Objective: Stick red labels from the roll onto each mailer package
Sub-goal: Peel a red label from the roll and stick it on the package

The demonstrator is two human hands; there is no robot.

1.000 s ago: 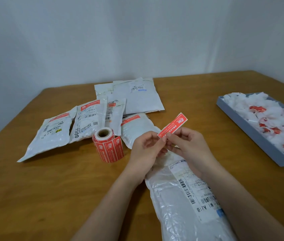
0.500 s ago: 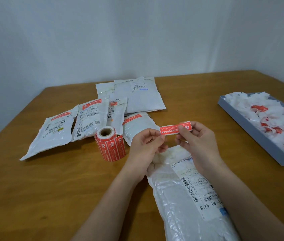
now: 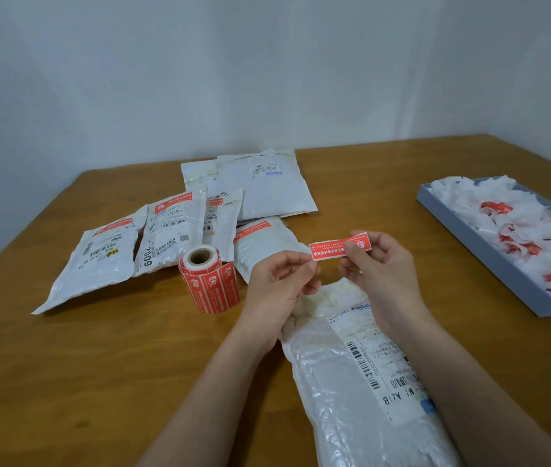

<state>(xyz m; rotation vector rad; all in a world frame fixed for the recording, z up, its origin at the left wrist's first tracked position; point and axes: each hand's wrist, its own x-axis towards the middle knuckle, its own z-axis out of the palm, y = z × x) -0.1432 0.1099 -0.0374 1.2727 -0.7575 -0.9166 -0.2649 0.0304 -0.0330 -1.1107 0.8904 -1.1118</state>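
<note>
I hold a single red label (image 3: 331, 250) nearly level above the table. My right hand (image 3: 385, 278) pinches its right end between thumb and fingers. My left hand (image 3: 277, 284) has its fingers curled at the label's left end, pinching the lower corner. Just below both hands lies a long white mailer (image 3: 345, 392) with a shipping slip and no red label visible on it. The roll of red labels (image 3: 208, 281) stands upright to the left of my left hand.
Several white mailers with red labels (image 3: 105, 261) lie fanned out behind the roll. Two mailers without visible red labels (image 3: 264, 187) lie at the back. A grey tray (image 3: 469, 241) on the right holds crumpled white backing scraps (image 3: 520, 224). The table is wooden (image 3: 99, 382).
The label has turned from a steep tilt to nearly level. My right hand has slid out to its right end, and both hands sit slightly further right.
</note>
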